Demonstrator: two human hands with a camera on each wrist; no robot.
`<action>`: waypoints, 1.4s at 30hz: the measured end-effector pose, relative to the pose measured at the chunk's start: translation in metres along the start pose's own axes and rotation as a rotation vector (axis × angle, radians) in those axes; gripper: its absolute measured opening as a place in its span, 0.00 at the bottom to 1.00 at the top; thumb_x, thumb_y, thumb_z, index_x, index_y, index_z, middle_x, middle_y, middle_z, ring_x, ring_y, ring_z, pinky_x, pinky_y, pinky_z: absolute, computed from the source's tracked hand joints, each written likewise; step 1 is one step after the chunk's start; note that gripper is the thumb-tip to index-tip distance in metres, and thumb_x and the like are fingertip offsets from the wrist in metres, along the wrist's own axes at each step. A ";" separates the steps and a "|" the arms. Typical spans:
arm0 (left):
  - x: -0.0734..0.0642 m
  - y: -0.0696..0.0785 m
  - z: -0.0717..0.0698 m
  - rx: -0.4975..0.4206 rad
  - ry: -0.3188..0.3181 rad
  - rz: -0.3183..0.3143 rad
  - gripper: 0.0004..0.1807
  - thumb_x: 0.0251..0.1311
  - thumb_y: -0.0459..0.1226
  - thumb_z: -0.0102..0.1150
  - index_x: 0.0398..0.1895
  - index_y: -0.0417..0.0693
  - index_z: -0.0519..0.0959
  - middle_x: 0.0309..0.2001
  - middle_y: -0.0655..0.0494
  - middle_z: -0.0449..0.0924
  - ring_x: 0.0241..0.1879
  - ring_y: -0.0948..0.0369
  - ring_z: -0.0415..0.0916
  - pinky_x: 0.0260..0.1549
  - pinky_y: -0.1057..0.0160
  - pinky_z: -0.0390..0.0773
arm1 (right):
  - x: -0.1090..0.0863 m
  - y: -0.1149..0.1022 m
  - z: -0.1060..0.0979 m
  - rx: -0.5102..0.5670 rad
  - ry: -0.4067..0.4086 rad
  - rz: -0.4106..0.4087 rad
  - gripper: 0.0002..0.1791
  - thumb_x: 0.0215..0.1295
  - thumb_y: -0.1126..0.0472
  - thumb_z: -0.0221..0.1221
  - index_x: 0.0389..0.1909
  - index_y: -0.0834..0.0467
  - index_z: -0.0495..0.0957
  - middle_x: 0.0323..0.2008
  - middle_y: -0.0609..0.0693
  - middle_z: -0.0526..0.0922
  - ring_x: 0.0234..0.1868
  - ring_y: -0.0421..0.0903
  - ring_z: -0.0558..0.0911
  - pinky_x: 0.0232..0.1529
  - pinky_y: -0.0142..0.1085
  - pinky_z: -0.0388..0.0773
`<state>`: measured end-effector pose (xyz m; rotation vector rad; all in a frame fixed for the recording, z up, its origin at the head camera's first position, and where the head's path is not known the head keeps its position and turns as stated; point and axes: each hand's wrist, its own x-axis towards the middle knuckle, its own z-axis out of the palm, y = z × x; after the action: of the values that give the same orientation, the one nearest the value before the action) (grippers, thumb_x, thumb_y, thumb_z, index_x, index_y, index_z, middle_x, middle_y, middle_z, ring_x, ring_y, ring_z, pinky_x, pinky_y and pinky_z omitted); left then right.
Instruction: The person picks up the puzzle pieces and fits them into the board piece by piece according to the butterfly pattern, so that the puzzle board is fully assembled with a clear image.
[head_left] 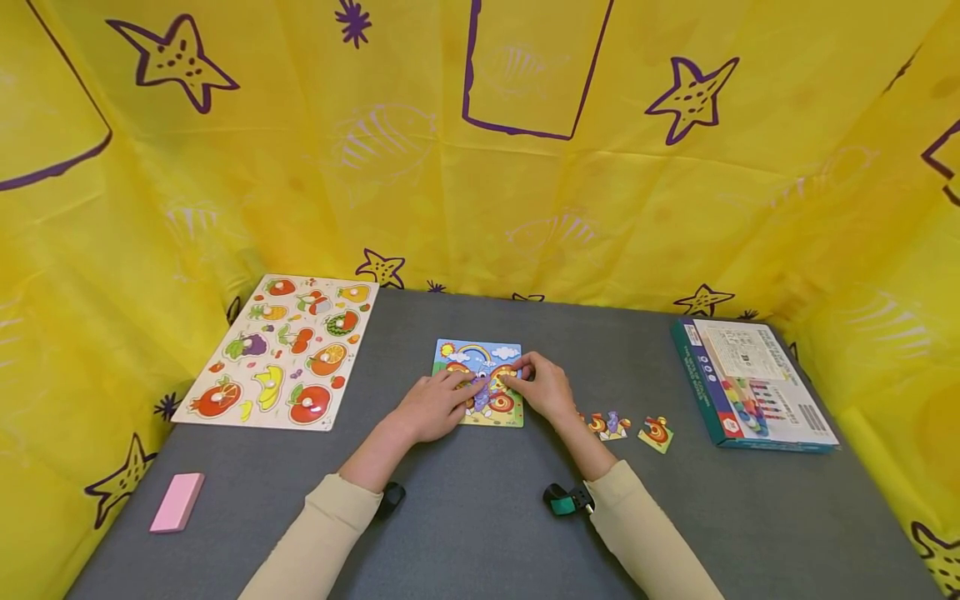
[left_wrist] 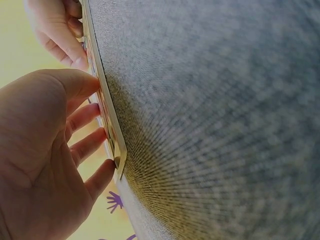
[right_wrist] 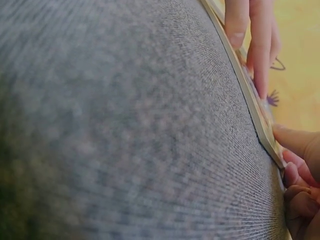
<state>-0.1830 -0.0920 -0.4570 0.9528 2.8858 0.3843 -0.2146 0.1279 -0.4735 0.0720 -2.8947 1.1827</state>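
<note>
A small square butterfly puzzle board (head_left: 512, 417) lies on the dark table, with a rainbow, clouds and a purple butterfly with orange wings. My left hand (head_left: 433, 407) rests its spread fingertips on the board's left and middle part. At the board's right side my right hand (head_left: 546, 388) grips its edge, with the thumb (right_wrist: 295, 141) on top of the picture and the other fingers curled by the corner. A loose puzzle piece (head_left: 656, 434) with an orange swirl lies right of my right forearm. Beside it are more puzzle pieces (head_left: 613, 426), partly hidden by that forearm.
A large fruit peg board (head_left: 251, 367) lies at the back left. Nearer on the left is a pink block (head_left: 177, 502). A flat teal and white box (head_left: 757, 383) lies at the right. A yellow patterned cloth (head_left: 450, 208) hangs behind and around the table.
</note>
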 end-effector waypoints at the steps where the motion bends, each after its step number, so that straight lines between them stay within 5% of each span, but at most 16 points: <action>1: 0.000 0.000 0.000 0.001 -0.001 0.000 0.25 0.71 0.39 0.49 0.71 0.56 0.68 0.65 0.49 0.69 0.63 0.50 0.66 0.50 0.45 0.70 | 0.000 0.000 0.000 0.002 0.001 -0.007 0.16 0.56 0.52 0.71 0.38 0.56 0.79 0.25 0.47 0.74 0.26 0.45 0.70 0.31 0.37 0.63; 9: 0.000 0.001 -0.001 0.003 -0.002 -0.003 0.25 0.71 0.39 0.49 0.71 0.56 0.68 0.65 0.50 0.69 0.63 0.50 0.65 0.49 0.46 0.70 | 0.000 0.006 -0.001 -0.003 -0.029 -0.104 0.10 0.58 0.54 0.70 0.33 0.56 0.82 0.27 0.48 0.73 0.28 0.44 0.70 0.32 0.37 0.65; 17: 0.000 0.001 -0.002 0.000 -0.018 -0.016 0.25 0.71 0.40 0.49 0.71 0.56 0.68 0.65 0.50 0.69 0.63 0.50 0.65 0.51 0.46 0.70 | 0.002 0.012 -0.014 0.090 -0.177 -0.088 0.12 0.55 0.58 0.72 0.39 0.57 0.85 0.33 0.51 0.73 0.29 0.44 0.69 0.32 0.35 0.65; 33: 0.002 0.000 -0.002 -0.002 -0.010 0.006 0.26 0.71 0.39 0.50 0.72 0.56 0.67 0.64 0.50 0.68 0.63 0.50 0.64 0.51 0.45 0.69 | 0.002 0.007 -0.024 0.040 -0.244 -0.115 0.13 0.58 0.57 0.69 0.43 0.57 0.85 0.34 0.51 0.75 0.32 0.44 0.71 0.34 0.36 0.68; 42: -0.001 -0.002 0.000 -0.057 0.014 0.029 0.26 0.70 0.38 0.51 0.71 0.51 0.68 0.66 0.45 0.63 0.65 0.46 0.59 0.54 0.44 0.66 | -0.029 0.030 -0.053 0.004 -0.081 -0.206 0.10 0.61 0.57 0.67 0.43 0.53 0.86 0.41 0.49 0.80 0.38 0.46 0.73 0.39 0.41 0.69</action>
<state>-0.1834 -0.0937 -0.4569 0.9882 2.8599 0.4744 -0.1877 0.1876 -0.4576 0.4171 -2.8658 1.1756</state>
